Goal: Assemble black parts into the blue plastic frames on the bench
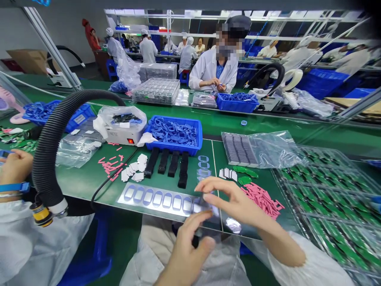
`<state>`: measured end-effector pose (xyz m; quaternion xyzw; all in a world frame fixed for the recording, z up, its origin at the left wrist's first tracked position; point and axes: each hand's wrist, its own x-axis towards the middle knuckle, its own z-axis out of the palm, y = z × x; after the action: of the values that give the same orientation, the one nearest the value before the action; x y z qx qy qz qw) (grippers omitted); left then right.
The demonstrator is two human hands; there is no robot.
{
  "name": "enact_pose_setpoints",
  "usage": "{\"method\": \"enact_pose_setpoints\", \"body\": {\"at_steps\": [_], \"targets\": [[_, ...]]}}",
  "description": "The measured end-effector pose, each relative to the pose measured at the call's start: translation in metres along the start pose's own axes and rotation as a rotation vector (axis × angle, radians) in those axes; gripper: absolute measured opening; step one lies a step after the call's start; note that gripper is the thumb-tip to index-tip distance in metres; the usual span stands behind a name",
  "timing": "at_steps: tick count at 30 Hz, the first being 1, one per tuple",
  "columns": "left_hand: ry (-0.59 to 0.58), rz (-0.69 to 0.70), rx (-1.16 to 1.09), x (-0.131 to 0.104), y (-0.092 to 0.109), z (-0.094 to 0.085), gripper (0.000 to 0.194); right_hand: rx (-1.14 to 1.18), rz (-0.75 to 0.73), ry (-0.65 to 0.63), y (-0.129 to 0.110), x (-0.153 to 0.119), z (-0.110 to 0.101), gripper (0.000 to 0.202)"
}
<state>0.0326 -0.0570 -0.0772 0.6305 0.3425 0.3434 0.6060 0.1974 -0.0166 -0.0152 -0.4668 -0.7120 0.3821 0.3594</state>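
Note:
My left hand (189,248) is at the table's front edge, thumb and fingers apart, with nothing visible between them. Just above it, my right hand (230,200) has thumb and fingertips curled close together over the right end of a sticker strip (125,200). A small greyish, see-through piece shows at those fingertips, too blurred to name. The strip lies flat and carries a row of blue oval rings with whitish centres. Beyond the right hand, several loose blue oval rings (203,159) lie on the green mat, partly hidden by its fingers.
Black straps (164,161) hang from a blue bin (200,137) of blue parts. White pads (138,165), pink strips (258,198) and crumpled foil (233,225) lie around. Green-board trays (330,214) stand right; a black hose (47,139) arches left. Co-workers sit left and opposite.

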Motion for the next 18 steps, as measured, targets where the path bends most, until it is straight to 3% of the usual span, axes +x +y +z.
{"method": "enact_pose_setpoints", "body": {"at_steps": [2,5,7,11,13,18], "targets": [[-0.115,-0.155,-0.407,0.001,0.011,-0.011,0.069,0.032,-0.017,-0.122,-0.017,-0.016,-0.003,0.01],[-0.271,-0.312,-0.61,0.004,0.022,-0.019,0.059,-0.008,-0.026,-0.216,-0.03,-0.035,0.003,0.013],[-0.274,-0.348,-0.604,0.004,0.026,-0.018,0.054,-0.07,-0.047,-0.077,-0.03,-0.045,0.01,0.009],[-0.163,-0.328,-0.632,-0.001,0.028,-0.01,0.044,-0.31,-0.195,0.413,-0.023,-0.063,0.023,0.013],[-0.126,-0.294,-0.647,-0.004,0.029,-0.005,0.038,-0.392,-0.234,0.475,-0.022,-0.069,0.026,0.013],[-0.075,-0.256,-0.561,-0.007,0.033,0.001,0.036,-0.351,-0.204,0.451,-0.024,-0.072,0.024,0.018]]}}
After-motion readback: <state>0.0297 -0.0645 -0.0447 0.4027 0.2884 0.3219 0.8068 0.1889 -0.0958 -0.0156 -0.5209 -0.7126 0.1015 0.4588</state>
